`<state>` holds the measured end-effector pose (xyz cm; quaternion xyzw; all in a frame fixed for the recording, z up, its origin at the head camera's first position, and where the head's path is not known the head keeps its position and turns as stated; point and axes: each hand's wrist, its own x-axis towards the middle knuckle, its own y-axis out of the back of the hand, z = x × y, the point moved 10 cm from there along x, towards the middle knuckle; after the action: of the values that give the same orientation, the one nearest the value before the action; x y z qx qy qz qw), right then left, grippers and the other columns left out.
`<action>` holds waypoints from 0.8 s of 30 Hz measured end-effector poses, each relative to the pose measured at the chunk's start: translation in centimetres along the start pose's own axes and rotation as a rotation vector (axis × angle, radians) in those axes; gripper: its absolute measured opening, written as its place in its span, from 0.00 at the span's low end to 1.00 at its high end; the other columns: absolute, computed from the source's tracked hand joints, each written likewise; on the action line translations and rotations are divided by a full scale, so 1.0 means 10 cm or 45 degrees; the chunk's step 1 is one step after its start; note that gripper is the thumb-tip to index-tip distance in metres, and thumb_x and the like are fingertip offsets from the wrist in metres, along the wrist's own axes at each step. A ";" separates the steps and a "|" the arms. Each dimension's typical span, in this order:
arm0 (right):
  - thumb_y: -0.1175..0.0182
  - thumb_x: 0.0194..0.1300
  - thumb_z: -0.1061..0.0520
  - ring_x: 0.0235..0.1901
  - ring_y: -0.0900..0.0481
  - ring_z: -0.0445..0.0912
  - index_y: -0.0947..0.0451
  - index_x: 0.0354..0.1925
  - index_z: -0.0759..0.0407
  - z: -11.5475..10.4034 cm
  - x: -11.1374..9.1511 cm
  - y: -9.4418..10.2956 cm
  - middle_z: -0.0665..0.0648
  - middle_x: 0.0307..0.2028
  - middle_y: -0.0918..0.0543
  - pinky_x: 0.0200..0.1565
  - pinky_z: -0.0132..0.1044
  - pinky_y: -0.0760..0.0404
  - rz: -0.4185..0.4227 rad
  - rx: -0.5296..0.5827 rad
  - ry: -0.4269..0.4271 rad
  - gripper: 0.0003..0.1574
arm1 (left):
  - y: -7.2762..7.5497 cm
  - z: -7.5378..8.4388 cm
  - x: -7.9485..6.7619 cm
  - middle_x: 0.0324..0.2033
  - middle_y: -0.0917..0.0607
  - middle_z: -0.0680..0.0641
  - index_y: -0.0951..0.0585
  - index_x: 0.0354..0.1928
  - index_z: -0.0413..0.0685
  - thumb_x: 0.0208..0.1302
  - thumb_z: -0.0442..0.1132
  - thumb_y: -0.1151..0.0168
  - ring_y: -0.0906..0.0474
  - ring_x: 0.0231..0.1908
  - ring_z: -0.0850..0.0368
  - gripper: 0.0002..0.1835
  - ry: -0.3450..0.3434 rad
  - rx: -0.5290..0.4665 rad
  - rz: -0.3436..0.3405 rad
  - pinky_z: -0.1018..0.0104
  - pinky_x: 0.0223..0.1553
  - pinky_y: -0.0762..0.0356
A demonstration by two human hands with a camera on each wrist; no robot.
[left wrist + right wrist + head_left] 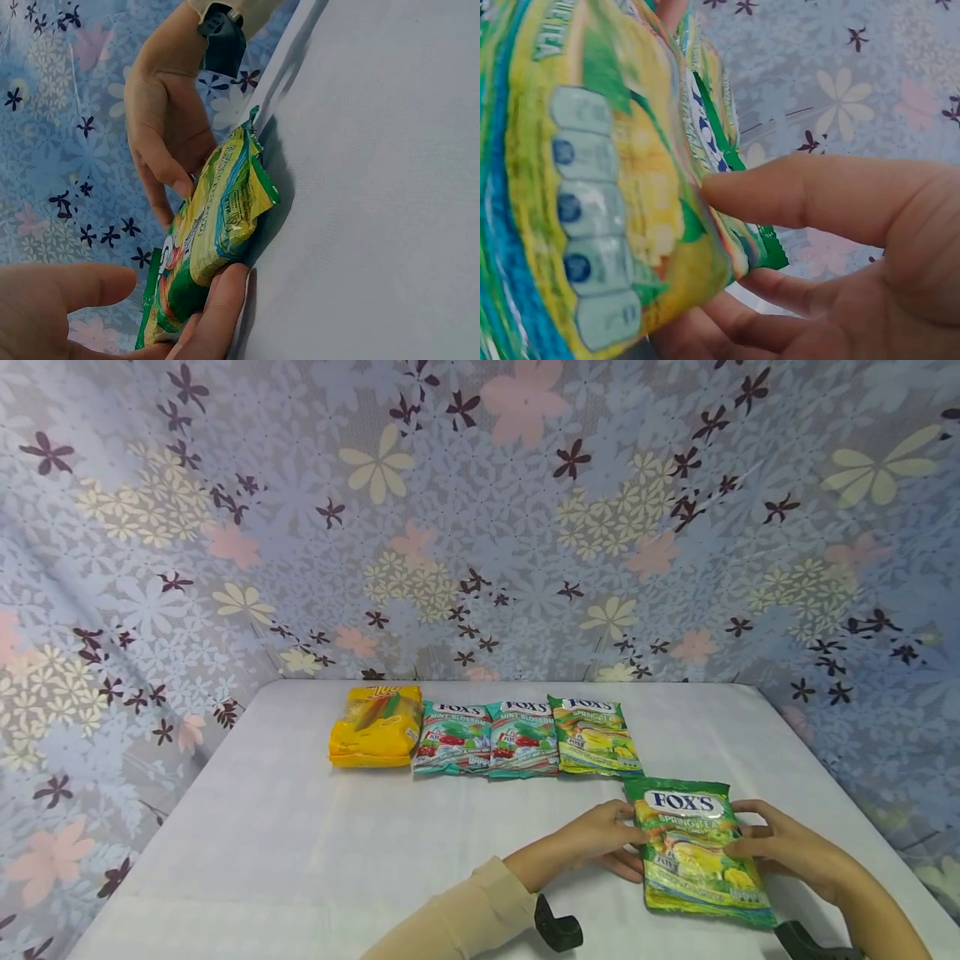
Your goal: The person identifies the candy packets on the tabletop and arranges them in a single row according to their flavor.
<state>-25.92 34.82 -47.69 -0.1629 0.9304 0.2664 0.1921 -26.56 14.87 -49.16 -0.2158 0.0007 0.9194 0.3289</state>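
Observation:
A green and yellow candy bag (697,852) labelled Fox's Spring Tea is between both hands at the front right of the table. My right hand (795,852) pinches its right side; in the right wrist view the thumb (780,191) presses the front while the fingers go behind. At the other side, my left hand (600,839) touches the bag's left edge. The left wrist view has those fingers (217,311) against the bag's underside and the thumb (97,285) straight, apart from it. Whether the bag is fully off the table I cannot tell.
Along the back of the white table (300,860) stands a row: a yellow bag (377,727), two teal Mint Blossom bags (453,739) and another Spring Tea bag (596,735). Flowered cloth (480,527) hangs behind and at both sides.

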 end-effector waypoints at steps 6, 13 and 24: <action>0.44 0.69 0.51 0.55 0.27 0.64 0.67 0.68 0.74 0.01 -0.04 -0.04 0.89 0.62 0.48 0.53 0.60 0.28 -0.048 0.057 0.005 0.53 | -0.03 0.01 -0.01 0.35 0.19 0.42 0.32 0.60 0.44 0.69 0.35 0.42 0.17 0.38 0.36 0.20 -0.020 0.041 0.007 0.52 0.37 0.17; 0.44 0.70 0.53 0.53 0.24 0.60 0.73 0.69 0.73 -0.06 -0.04 -0.12 0.86 0.61 0.43 0.50 0.57 0.25 -0.134 0.072 0.057 0.54 | -0.02 0.07 -0.07 0.28 0.17 0.45 0.33 0.59 0.45 0.67 0.35 0.40 0.17 0.28 0.45 0.21 -0.091 0.166 0.141 0.54 0.32 0.16; 0.43 0.68 0.56 0.51 0.23 0.54 0.75 0.72 0.65 -0.16 0.00 -0.25 0.69 0.56 0.26 0.50 0.57 0.26 -0.157 0.145 0.094 0.56 | 0.09 0.18 -0.19 0.29 0.18 0.50 0.32 0.61 0.50 0.64 0.35 0.37 0.19 0.23 0.54 0.24 -0.195 0.263 0.334 0.57 0.23 0.18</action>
<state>-25.39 31.94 -47.53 -0.2184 0.9387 0.1945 0.1825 -26.54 13.29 -46.92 -0.1081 0.0981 0.9632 0.2256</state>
